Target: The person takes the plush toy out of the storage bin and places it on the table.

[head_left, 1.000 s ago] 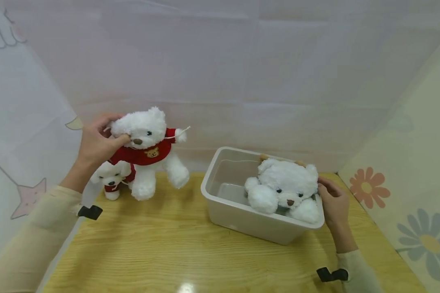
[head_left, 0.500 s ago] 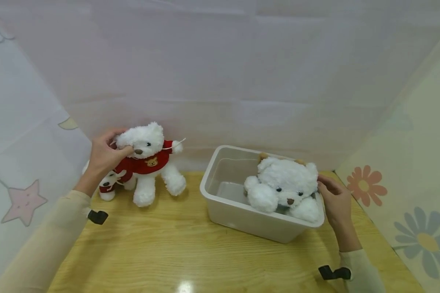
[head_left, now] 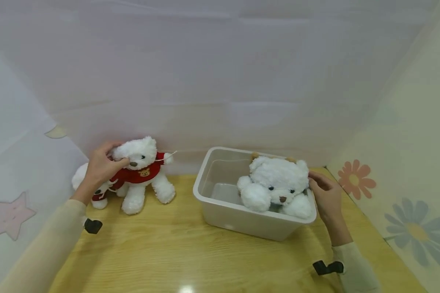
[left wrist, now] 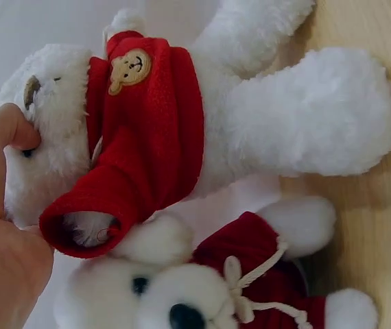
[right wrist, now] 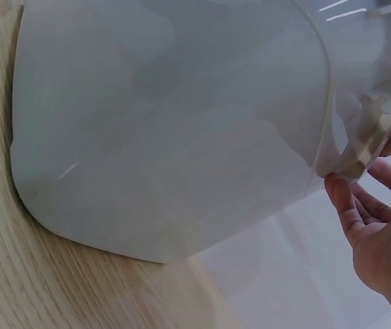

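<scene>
Bear (head_left: 139, 175) in a red sweater is coming down to the table (head_left: 190, 256), left of the bin (head_left: 238, 221). Left hand (head_left: 102, 165) is gripping it by the head, thumb curling over the face, other fingers passing behind and out of sight. Bear's feet are sitting at or just above the table; contact is staying unclear. Judgement: bear is probably in the last part of being set down, with the grip not yet releasing.

Right hand (head_left: 326, 195) is pinching the bin's right end at the rim, seemingly steadying it. White plush (head_left: 278, 179) is slumping in the bin's right half, paws up at the near rim; brown bits (head_left: 254, 156) are poking out behind its head, too little showing to identify.

Against the frame from a second ago: bear is hanging lower relative to the bin. Dog plush (left wrist: 206, 291), farther out on the bin's left side, is losing most of its face behind the left wrist in the head view, where it was showing clearly. Right hand, bin and white plush are keeping the same arrangement. Head view is shifting slightly too, so small offsets aren't counting.
</scene>
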A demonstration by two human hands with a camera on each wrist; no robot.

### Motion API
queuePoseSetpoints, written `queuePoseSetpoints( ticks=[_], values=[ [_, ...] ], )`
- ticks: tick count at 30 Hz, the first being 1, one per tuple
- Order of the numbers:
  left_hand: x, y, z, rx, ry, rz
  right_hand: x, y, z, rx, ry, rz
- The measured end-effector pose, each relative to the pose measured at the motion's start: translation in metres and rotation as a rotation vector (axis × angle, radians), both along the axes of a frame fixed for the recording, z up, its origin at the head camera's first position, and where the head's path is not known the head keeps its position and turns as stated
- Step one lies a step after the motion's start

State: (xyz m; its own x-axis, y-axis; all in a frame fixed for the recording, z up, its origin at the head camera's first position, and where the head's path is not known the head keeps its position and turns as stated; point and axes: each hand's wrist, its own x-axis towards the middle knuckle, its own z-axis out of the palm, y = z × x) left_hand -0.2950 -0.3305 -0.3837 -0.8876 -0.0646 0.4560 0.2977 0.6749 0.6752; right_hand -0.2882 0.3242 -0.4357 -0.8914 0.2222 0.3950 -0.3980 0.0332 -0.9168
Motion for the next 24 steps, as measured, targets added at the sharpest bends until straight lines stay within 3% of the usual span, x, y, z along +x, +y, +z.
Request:
queuePoseSetpoints(
  ticks=[6, 11, 15, 20, 24],
  values=[
    [0.004, -0.006, -0.014, -0.089, -0.04, -0.018, -0.007, -0.009, 0.001, 0.0, -0.007, 0.015],
    [-0.001, -0.006, -0.019, -0.14, -0.069, -0.045, -0.008, -0.013, 0.002, 0.018, -0.031, -0.002],
    [-0.007, -0.002, -0.015, -0.201, -0.077, -0.026, -0.009, -0.014, 0.003, 0.042, -0.046, -0.006],
    [-0.007, 0.011, -0.008, -0.362, -0.019, 0.041, -0.011, -0.012, 0.003, 0.062, -0.049, -0.006],
    [-0.002, 0.021, -0.004, -0.386, -0.055, 0.084, -0.011, -0.011, 0.003, 0.052, -0.046, 0.0]
  ],
)
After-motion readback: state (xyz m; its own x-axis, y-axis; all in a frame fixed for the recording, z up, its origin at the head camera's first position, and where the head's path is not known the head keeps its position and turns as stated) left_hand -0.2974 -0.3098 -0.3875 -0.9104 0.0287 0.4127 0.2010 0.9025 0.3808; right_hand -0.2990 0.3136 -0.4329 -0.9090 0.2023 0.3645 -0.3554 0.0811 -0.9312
